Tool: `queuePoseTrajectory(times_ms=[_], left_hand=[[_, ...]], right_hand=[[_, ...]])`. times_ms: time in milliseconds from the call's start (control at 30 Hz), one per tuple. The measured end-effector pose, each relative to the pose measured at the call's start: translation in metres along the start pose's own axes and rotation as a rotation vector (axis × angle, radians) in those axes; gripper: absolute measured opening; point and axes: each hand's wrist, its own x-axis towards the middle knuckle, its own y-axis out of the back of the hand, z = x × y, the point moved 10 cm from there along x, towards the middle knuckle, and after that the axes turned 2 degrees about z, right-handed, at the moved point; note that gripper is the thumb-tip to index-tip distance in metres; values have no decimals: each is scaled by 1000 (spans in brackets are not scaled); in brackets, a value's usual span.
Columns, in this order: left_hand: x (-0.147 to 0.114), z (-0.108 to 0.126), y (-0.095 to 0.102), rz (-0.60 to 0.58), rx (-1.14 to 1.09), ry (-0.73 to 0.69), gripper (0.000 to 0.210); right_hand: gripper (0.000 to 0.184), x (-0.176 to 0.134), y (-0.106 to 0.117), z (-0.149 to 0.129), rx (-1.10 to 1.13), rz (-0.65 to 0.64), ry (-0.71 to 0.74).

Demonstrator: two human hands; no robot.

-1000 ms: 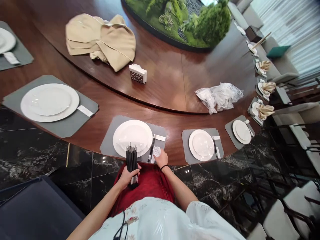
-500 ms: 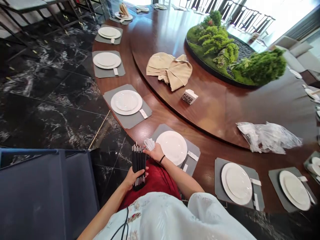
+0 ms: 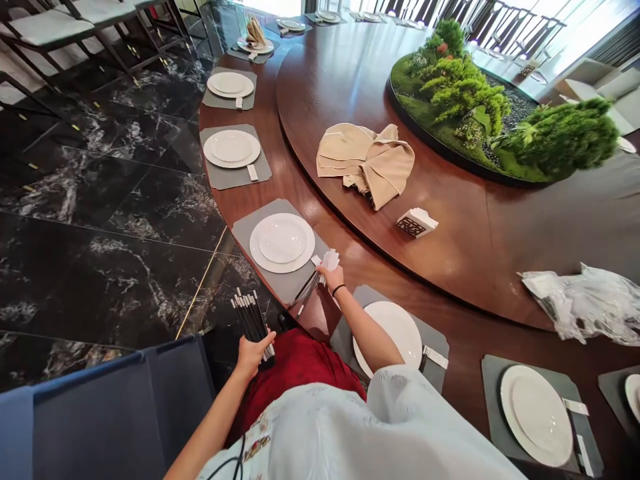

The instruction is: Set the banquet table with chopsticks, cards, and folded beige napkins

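Note:
My left hand point(image 3: 256, 355) is wrapped round a bundle of black chopsticks point(image 3: 249, 319) with silver ends, held upright and slightly tilted beside the table edge. My right hand point(image 3: 332, 276) pinches a pair of chopsticks point(image 3: 306, 295) slanting down over the right part of a grey placemat point(image 3: 244, 230). In the same hand is a cluster of small white slips point(image 3: 331, 259), whose kind I cannot make out. Close to the fingertips lies a white chopstick rest point(image 3: 316, 261). White stacked plates point(image 3: 283, 241) sit on that placemat.
A nearer plate point(image 3: 387, 327) lies under my right forearm. On the turntable point(image 3: 450, 247) are beige napkins point(image 3: 367, 160), a tissue holder point(image 3: 417, 223), clear plastic bags point(image 3: 585, 300) and a green miniature garden point(image 3: 460, 100). A blue-grey cart point(image 3: 100, 407) stands at my left.
My right hand has moved from beside the bundle to the place setting further left along the table, with a pair of chopsticks. The bundle has shifted left and tilted; the view has shifted too.

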Motion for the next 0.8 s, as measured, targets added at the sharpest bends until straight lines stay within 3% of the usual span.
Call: queuePoseTrajectory(times_ms=[67, 167, 400, 600, 800], left_hand=[[26, 31, 9, -7, 121, -80, 44], [60, 64, 7, -57, 249, -133, 41], [131, 90, -33, -333, 407, -153, 37], [173, 107, -50, -590, 579, -136, 38], [207, 130, -55, -693, 675, -117, 40]], right_hand=[[30, 30, -6, 2, -113, 51, -61], [28, 49, -7, 14, -333, 137, -173], [41, 44, -6, 22, -493, 324, -196], [38, -6, -13, 41, -381, 430, -268], [37, -77, -75, 66, -409, 358, -431]])
